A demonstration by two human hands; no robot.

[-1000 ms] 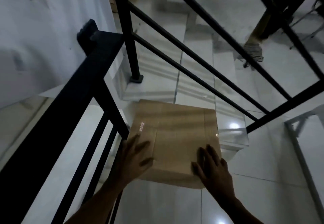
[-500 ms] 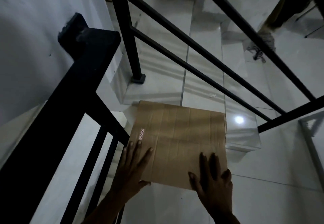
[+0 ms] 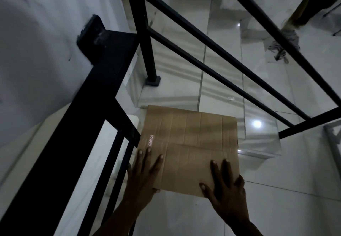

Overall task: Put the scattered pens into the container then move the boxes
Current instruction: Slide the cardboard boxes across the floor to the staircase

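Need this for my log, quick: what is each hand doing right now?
Left hand: holding the cardboard box, fingers flat on top, thumb tucked under its near edge.
Right hand: open, fingers spread flat on the box top.

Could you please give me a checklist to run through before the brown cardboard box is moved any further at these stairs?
1. Grip of the left hand on the brown cardboard box: fingers on top, thumb tucked at the near corner: ok.
2. Grip of the right hand: fingers only lie flat on top: not ok.
3. Box apart from the black metal railing: its left edge is close beside it: cannot tell.
4. Support under the box: cannot tell.
5. White tiled steps ahead free of litter: a small white scrap lies there: not ok.
6. Top flaps closed: ok.
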